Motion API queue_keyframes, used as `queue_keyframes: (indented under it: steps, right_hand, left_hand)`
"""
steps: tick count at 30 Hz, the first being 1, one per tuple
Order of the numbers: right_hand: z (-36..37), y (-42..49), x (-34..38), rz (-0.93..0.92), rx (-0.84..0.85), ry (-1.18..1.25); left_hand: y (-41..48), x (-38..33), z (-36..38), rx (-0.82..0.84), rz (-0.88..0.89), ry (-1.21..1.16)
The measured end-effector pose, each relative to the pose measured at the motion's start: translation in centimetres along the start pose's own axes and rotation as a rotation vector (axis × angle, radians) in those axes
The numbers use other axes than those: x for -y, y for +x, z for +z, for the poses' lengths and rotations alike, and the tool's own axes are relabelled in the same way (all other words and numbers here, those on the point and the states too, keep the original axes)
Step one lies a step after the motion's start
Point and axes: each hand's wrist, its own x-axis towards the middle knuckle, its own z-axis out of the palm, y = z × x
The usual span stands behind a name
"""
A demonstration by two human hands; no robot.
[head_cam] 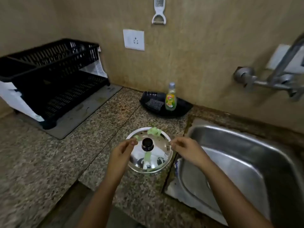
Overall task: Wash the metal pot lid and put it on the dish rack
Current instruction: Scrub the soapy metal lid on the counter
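Note:
The shiny metal pot lid (158, 156) with a black knob (147, 143) lies on the granite counter just left of the sink. Green vegetable scraps (153, 131) stick to its top, near the far rim and below the knob. My left hand (121, 155) pinches the lid's left rim beside a small green scrap. My right hand (185, 150) pinches the right rim. The black two-tier dish rack (54, 76) stands at the back left, on a grey mat.
A steel sink (246, 162) fills the right side, with a wall faucet (271, 79) above it. A black corner tray (181, 111) holds a dish soap bottle (171, 98) and a scrub pad (153, 102). A peeler hangs on the wall above a socket.

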Motion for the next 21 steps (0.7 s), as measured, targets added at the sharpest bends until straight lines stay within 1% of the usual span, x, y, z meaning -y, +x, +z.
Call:
queue_keyframes:
  steps: [4,8,10,13,15,18,21]
  right_hand:
    - [3.7,3.2,0.1,0.061,-0.094,-0.124]
    - [6.9,6.1,1.2,0.074,-0.183,-0.213]
    - [8.7,6.8,1.6,0.106,-0.159,-0.232]
    - [10.8,7.7,2.2,0.147,-0.087,-0.331]
    - [11.6,8.5,2.6,0.144,-0.110,-0.371]
    - [11.7,9.1,3.2,0.139,-0.156,-0.331]
    - [12.1,8.9,3.4,0.122,-0.155,-0.313]
  left_hand:
    - [3.4,1.9,-2.2,-0.045,-0.045,-0.039]
    - [7.2,3.1,-4.3,-0.012,-0.074,-0.003]
    - [8.9,4.4,-5.3,0.002,-0.098,0.029]
    - [10.2,5.3,-5.9,0.019,-0.134,0.032]
    - [10.9,5.4,-6.0,0.048,-0.134,0.056]
    - [12.2,5.4,-6.0,0.078,-0.137,0.047]
    - [13.2,5.8,-6.0,0.050,-0.132,-0.016]
